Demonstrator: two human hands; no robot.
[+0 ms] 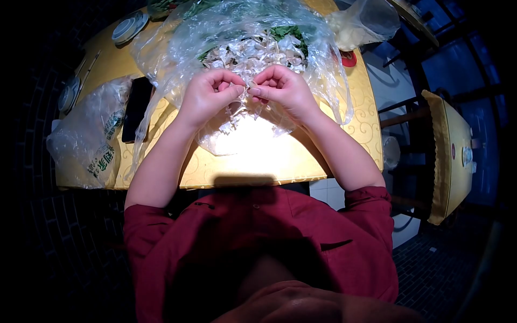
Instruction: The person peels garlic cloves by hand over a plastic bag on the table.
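Observation:
My left hand and my right hand meet over the near side of the table, thumbs and forefingers pinched together. Between the fingertips is a small pale piece that looks like a garlic clove, mostly hidden by the fingers. Just beyond them lies a heap of papery garlic skins, on a large clear plastic bag spread over the table. Loose bits of skin are scattered below my hands on the brightly lit plastic. Green leaves show at the back of the heap.
A filled plastic bag and a dark phone lie at the left on the yellow-covered table. Stacked bowls stand at the far left. Another clear bag with pale contents sits at the back right. A second table is to the right.

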